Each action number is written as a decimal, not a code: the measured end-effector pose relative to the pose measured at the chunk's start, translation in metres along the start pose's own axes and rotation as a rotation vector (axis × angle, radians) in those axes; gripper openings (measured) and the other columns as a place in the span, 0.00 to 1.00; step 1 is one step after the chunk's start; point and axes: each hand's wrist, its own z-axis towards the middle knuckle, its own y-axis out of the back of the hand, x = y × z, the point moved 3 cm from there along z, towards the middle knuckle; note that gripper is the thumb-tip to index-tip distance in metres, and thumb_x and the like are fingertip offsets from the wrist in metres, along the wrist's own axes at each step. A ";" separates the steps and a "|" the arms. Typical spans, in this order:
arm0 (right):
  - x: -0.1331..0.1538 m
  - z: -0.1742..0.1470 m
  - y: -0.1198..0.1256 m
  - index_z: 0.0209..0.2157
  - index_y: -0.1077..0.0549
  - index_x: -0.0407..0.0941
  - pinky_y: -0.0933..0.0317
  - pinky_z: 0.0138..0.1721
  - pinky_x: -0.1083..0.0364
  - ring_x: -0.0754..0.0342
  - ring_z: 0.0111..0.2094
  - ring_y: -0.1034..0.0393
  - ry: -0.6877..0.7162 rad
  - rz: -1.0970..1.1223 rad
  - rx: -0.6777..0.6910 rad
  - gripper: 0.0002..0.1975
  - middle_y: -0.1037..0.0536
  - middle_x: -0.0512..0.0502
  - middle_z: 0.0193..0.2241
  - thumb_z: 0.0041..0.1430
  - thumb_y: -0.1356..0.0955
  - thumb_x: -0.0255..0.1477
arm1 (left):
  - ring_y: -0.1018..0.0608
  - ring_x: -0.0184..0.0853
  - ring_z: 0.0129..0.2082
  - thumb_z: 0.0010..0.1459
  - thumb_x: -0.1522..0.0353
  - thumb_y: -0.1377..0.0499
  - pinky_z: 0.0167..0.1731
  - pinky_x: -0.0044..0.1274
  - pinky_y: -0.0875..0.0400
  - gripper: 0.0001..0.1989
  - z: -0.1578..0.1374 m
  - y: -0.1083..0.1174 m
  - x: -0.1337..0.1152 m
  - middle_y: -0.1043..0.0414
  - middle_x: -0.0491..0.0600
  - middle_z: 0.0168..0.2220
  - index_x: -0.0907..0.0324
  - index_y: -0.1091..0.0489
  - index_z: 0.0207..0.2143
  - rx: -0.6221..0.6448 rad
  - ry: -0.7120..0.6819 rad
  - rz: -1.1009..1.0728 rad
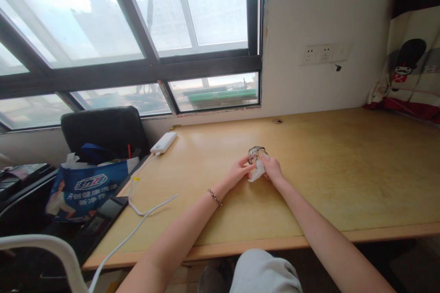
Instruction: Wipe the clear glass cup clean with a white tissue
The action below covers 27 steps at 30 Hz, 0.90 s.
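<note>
left hand [238, 170]: grip round shiny band [256, 149] | right hand [272, 169]: pinching white tissue [257, 173] | power bank [165, 143], cable [146, 214] leftward, well apart

You have before you a yellowish desk [343, 183]; near its far left corner lies a white device [165, 143], and white cable [146, 214] crosses the left edge.
</note>
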 end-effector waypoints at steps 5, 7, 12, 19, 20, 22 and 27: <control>0.002 -0.003 -0.003 0.21 0.30 0.40 0.51 0.14 0.60 0.58 0.11 0.41 -0.026 0.023 0.118 0.17 0.34 0.49 0.11 0.50 0.40 0.38 | 0.35 0.24 0.17 0.48 0.60 0.43 0.20 0.18 0.41 0.28 0.000 0.002 0.000 0.32 0.47 0.24 0.64 0.39 0.50 0.016 -0.035 -0.026; 0.006 -0.003 0.001 0.21 0.30 0.40 0.49 0.17 0.60 0.57 0.15 0.38 0.070 -0.061 0.028 0.17 0.31 0.48 0.14 0.51 0.41 0.38 | 0.36 0.23 0.16 0.48 0.59 0.43 0.20 0.18 0.42 0.27 0.001 0.004 0.002 0.31 0.48 0.25 0.66 0.37 0.48 0.008 -0.036 -0.037; 0.017 -0.010 0.011 0.27 0.30 0.41 0.48 0.25 0.59 0.54 0.23 0.35 0.303 -0.350 -0.195 0.14 0.28 0.44 0.21 0.54 0.42 0.34 | 0.40 0.21 0.15 0.50 0.55 0.47 0.19 0.18 0.45 0.27 0.003 0.009 0.008 0.28 0.55 0.33 0.66 0.35 0.46 -0.046 -0.008 -0.106; 0.022 -0.017 0.015 0.31 0.32 0.42 0.49 0.26 0.59 0.54 0.25 0.35 0.401 -0.412 -0.262 0.10 0.27 0.45 0.24 0.54 0.41 0.32 | 0.37 0.22 0.17 0.49 0.52 0.48 0.17 0.17 0.45 0.30 0.007 0.014 0.014 0.29 0.60 0.37 0.67 0.35 0.45 -0.112 0.039 -0.214; 0.021 -0.014 0.014 0.30 0.32 0.42 0.49 0.26 0.59 0.55 0.25 0.35 0.392 -0.398 -0.246 0.11 0.27 0.45 0.23 0.53 0.40 0.33 | 0.36 0.22 0.17 0.48 0.52 0.47 0.17 0.17 0.45 0.30 0.007 0.014 0.015 0.29 0.60 0.36 0.67 0.35 0.45 -0.120 0.044 -0.220; 0.018 -0.009 0.009 0.28 0.31 0.42 0.49 0.25 0.60 0.55 0.24 0.36 0.349 -0.362 -0.169 0.12 0.27 0.45 0.22 0.53 0.40 0.35 | 0.35 0.23 0.17 0.48 0.52 0.47 0.17 0.17 0.45 0.31 0.008 0.015 0.015 0.28 0.59 0.34 0.68 0.34 0.44 -0.126 0.050 -0.218; 0.008 -0.001 -0.002 0.22 0.30 0.41 0.50 0.22 0.61 0.57 0.22 0.36 0.267 -0.270 0.014 0.16 0.28 0.46 0.20 0.53 0.40 0.37 | 0.35 0.25 0.15 0.47 0.50 0.49 0.16 0.18 0.45 0.32 0.005 0.014 0.014 0.29 0.53 0.21 0.70 0.31 0.40 -0.164 0.079 -0.146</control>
